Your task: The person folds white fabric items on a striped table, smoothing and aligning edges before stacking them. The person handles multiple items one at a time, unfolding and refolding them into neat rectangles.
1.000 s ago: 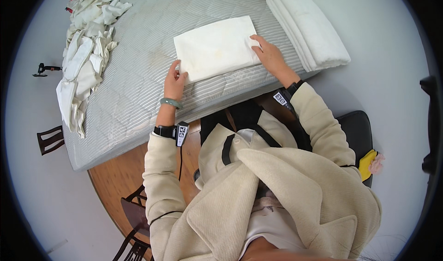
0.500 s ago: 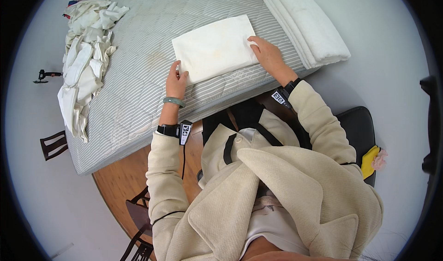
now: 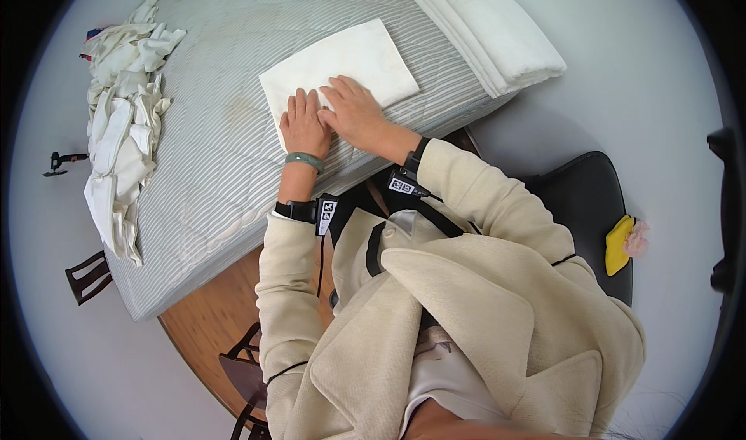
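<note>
Folded white cloth (image 3: 353,50) lies flat toward the near edge of the striped mattress (image 3: 206,160), between crumpled cloths (image 3: 123,125) at left and thick white folds (image 3: 491,32) at right. Left hand (image 3: 306,133) and right hand (image 3: 359,115) rest palm-down on its near part, fingers extended, slightly apart; whether the hands touch cannot be told.

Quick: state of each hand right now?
Left hand: open, palm down on the white cloth.
Right hand: open, palm down on the same cloth.
</note>
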The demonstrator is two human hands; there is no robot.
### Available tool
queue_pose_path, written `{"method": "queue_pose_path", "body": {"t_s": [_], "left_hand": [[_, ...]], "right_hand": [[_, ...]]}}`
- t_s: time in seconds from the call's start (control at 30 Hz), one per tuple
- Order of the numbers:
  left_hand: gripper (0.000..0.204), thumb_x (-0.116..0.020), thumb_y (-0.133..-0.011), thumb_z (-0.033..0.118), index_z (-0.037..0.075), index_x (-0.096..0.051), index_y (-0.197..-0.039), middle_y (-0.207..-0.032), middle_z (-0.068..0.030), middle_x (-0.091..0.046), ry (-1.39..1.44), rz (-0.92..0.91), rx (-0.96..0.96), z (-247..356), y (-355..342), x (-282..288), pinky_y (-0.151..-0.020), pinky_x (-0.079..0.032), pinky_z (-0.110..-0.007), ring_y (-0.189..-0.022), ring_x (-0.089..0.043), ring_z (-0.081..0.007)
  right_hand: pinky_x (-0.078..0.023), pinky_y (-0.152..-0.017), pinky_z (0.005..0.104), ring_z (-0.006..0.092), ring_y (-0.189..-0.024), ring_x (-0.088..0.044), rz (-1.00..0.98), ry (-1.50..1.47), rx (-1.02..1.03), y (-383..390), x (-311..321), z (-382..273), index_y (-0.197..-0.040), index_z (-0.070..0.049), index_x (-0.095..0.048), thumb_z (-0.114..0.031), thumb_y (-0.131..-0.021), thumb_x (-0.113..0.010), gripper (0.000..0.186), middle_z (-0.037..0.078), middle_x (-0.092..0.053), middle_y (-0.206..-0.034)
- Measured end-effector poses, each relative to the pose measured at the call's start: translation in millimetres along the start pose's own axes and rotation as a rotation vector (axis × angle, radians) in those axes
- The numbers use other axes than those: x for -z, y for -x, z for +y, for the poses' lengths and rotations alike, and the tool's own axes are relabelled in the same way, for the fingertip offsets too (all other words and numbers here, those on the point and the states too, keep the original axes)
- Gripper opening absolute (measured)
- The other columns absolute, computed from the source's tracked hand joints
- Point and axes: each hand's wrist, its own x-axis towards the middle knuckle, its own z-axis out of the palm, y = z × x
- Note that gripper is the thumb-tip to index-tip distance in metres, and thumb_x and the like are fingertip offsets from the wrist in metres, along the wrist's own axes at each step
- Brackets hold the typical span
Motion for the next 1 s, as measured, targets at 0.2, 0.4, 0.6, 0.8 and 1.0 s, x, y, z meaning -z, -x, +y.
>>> {"method": "queue_pose_path", "body": {"t_s": [0.2,0.4,0.6,0.8,1.0], "left_hand": [[0.060,-0.038,-0.101,0.042,0.009,-0.035,-0.150,-0.159,-0.0232,-0.024,0.016,-0.062,0.152,-3.0,4.4,-4.7,-0.119,-0.014,-0.051,-0.148,-0.018,-0.0388],[0.063,-0.040,-0.099,0.043,0.007,-0.034,-0.151,-0.158,-0.0269,-0.021,0.044,-0.051,0.255,-2.0,3.8,-6.9,-0.119,-0.013,-0.053,-0.148,-0.015,-0.0411],[0.062,-0.041,-0.099,0.043,0.009,-0.036,-0.150,-0.158,-0.0257,-0.023,-0.009,-0.022,0.258,-2.8,3.3,-13.3,-0.117,-0.015,-0.055,-0.148,-0.017,-0.0408],[0.062,-0.042,-0.098,0.042,0.008,-0.036,-0.151,-0.158,-0.0266,-0.023,0.020,-0.033,0.258,-2.3,4.4,-11.9,-0.118,-0.014,-0.055,-0.148,-0.016,-0.0424],[0.063,-0.040,-0.098,0.043,0.011,-0.034,-0.152,-0.159,-0.0246,-0.020,0.035,-0.067,0.284,0.0,3.4,-7.3,-0.118,-0.012,-0.056,-0.149,-0.013,-0.0411]], "right_hand": [[-0.023,-0.117,0.0436,0.0342,-0.142,-0.031,-0.093,0.304,-0.072,9.5,16.2,48.0,-0.138,0.001,-0.047,-0.044,-0.098,-0.050,0.060,0.021,-0.042,-0.147],[-0.025,-0.115,0.0464,0.0333,-0.140,-0.033,-0.116,0.379,-0.178,-4.4,38.4,83.2,-0.137,-0.001,-0.049,-0.045,-0.096,-0.053,0.060,0.021,-0.044,-0.145],[-0.029,-0.113,0.0495,0.0367,-0.138,-0.037,-0.073,0.418,0.088,-34.8,46.5,85.0,-0.135,-0.003,-0.052,-0.042,-0.095,-0.055,0.056,0.022,-0.046,-0.143],[-0.030,-0.112,0.0487,0.0362,-0.137,-0.038,-0.367,0.231,0.189,-55.7,-1.3,70.6,-0.136,-0.002,-0.051,-0.043,-0.098,-0.049,0.056,0.022,-0.045,-0.145],[-0.028,-0.112,0.0493,0.0352,-0.139,-0.036,-0.260,0.356,0.035,-78.1,7.5,122.5,-0.137,-0.003,-0.050,-0.047,-0.097,-0.049,0.060,0.022,-0.043,-0.147]]}}
